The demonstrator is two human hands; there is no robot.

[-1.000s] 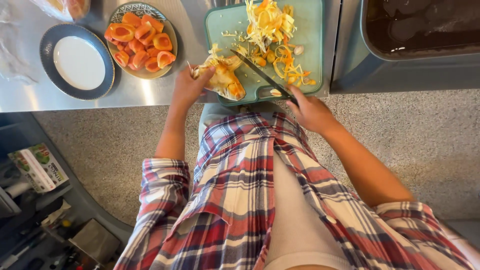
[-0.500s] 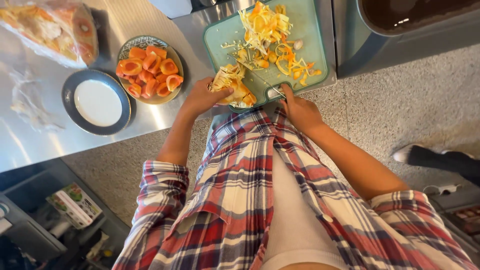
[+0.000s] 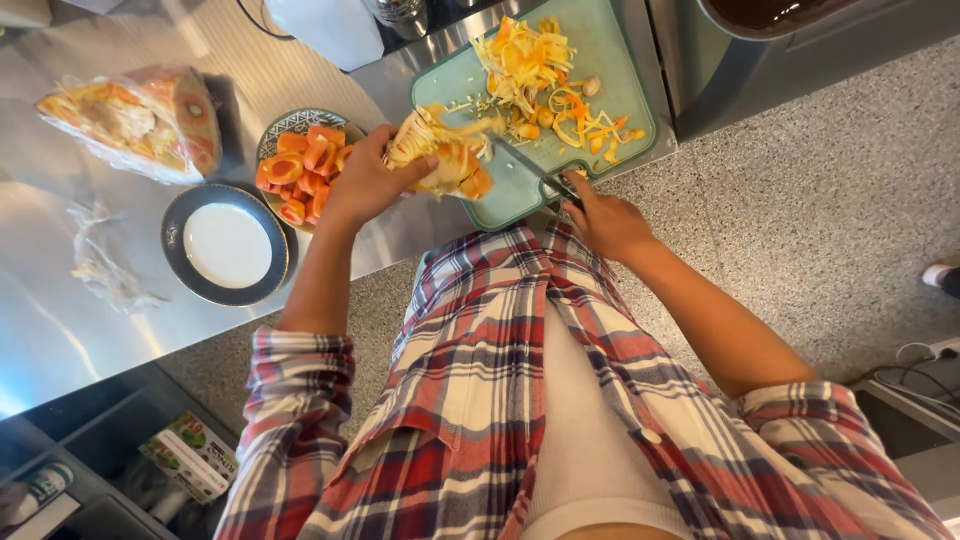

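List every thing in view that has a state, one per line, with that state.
left hand: gripping the fruit piece, lifted over the board edge
fruit piece: partly peeled, held
right hand: closed on the knife
knife: blade lying over the cutting board
cutting board: strewn with peelings
patterned bowl: filled with orange slices
white plate: empty
plastic bag: holding cut fruit

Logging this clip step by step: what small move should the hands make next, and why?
Probably carry the orange, partly peeled fruit piece in the left hand over to the patterned bowl of orange slices. It is lifted off the pale green cutting board, and the right hand holds the dark-handled knife low, away from it.
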